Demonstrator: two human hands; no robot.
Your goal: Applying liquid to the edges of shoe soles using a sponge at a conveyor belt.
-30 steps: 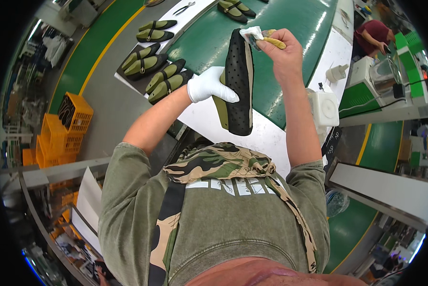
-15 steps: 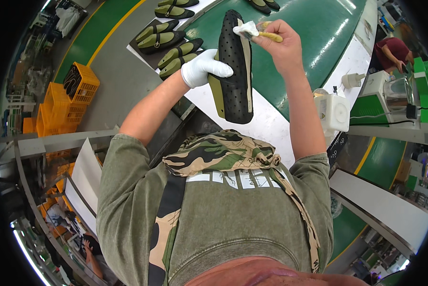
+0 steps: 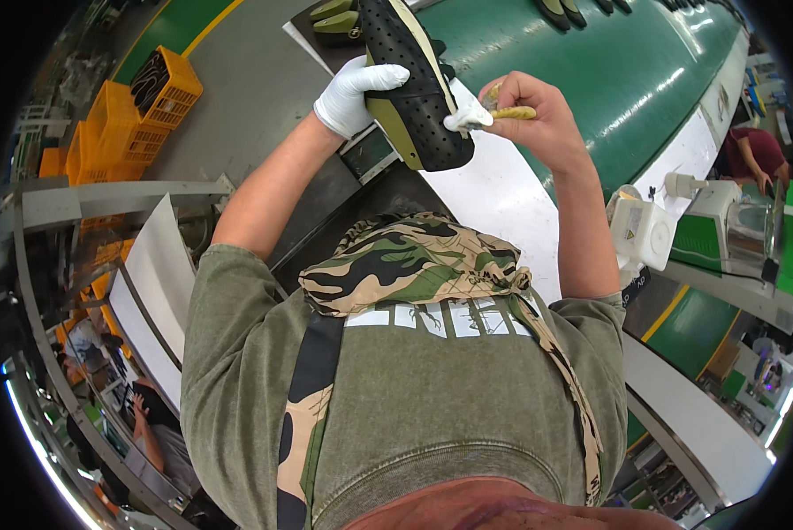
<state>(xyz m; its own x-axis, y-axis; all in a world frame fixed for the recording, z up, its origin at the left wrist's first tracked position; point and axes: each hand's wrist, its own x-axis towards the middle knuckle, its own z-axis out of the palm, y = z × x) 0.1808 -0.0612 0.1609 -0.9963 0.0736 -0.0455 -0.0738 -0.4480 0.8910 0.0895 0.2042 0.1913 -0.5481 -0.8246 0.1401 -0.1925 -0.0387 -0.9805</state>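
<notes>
My left hand (image 3: 357, 92), in a white glove, is closed around a black and olive-green shoe (image 3: 423, 124). The shoe's dotted black sole faces me, its pale edge strip running along the right side. In my bare right hand (image 3: 542, 124) is a brush (image 3: 513, 113) with a yellow handle, pinched between thumb and fingers. Its white-coated head lies against the edge of the sole near the shoe's lower end. Parts of the shoe's upper are hidden behind the sole.
Green and black shoes (image 3: 334, 25) stand beyond the held one, near a wide green belt (image 3: 591, 88). A white table strip (image 3: 502, 203) runs in front of me. At right are a white plastic container (image 3: 651, 234) and another person (image 3: 754, 159). Orange crates (image 3: 122, 124) are stacked at left.
The brush has moved down the pale edge strip, from near the shoe's upper end to near its lower end. The held shoe now sits higher in the view and tilts more to the left.
</notes>
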